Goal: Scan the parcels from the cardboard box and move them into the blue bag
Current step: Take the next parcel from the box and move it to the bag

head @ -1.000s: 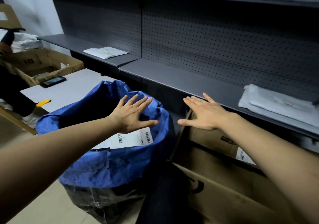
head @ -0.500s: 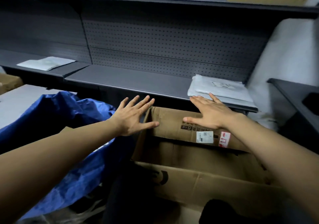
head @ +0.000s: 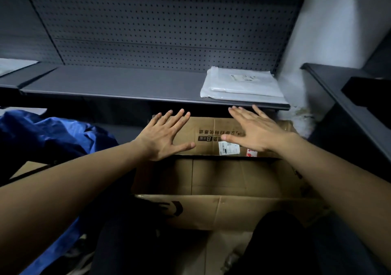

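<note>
Reaching forward over the cardboard box [head: 222, 179], both bare arms are held out side by side with the palms turned down. The left hand [head: 164, 136] is spread flat, its fingers straight and fanned and the thumb stuck out to the right. Its grip is slack and nothing is held in it. The right hand [head: 256, 130] is laid out in the same way, fingers straight and the thumb pointed left, with its grip equally loose and empty. Both hands are seen in front of the far flap of the box; whether that flap is touched cannot be told.

The box is set open on the floor beneath the front edge of the grey shelf [head: 127, 84]. Black print is carried on its far flap, along with a white label [head: 229, 148] and a red sticker [head: 252, 153] that is partly covered by the right hand. Brown inner walls are shown in shadow, and the near flap is folded towards the person. The blue bag [head: 53, 135] is found crumpled just beside the box on its left.

White mailers [head: 241, 83] are stacked at the right end of the shelf, backed by a perforated panel [head: 158, 31]. A dark rack [head: 349, 105] is placed at the right, and dark-trousered legs [head: 275, 243] are seen at the bottom.
</note>
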Tool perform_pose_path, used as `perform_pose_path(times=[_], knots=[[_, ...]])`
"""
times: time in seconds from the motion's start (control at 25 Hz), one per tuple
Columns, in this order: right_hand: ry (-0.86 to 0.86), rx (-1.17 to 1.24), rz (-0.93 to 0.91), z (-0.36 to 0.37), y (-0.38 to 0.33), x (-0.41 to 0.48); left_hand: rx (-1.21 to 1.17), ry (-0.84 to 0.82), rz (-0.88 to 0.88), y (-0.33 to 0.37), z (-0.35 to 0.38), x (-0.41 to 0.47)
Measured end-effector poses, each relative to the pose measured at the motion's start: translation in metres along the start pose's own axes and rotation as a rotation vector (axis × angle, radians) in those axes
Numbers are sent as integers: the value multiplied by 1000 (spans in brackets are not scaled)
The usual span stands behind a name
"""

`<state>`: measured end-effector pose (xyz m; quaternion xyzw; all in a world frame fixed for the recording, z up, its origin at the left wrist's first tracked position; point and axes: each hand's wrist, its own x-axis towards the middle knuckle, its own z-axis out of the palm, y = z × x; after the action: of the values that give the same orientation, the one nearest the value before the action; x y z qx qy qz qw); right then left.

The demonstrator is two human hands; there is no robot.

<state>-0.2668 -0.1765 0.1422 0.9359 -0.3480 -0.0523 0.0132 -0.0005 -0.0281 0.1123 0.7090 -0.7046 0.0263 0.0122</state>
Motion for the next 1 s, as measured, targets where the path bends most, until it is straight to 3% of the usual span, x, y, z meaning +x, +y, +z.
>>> perform_pose_path(times=[0.6,1.0], knots=[[-24,158,-131,104,2,82,-50,-97,-95,-17,84,39],[-175,211,-188,195,-13,118,-78,-215,-156,-38,156,37]])
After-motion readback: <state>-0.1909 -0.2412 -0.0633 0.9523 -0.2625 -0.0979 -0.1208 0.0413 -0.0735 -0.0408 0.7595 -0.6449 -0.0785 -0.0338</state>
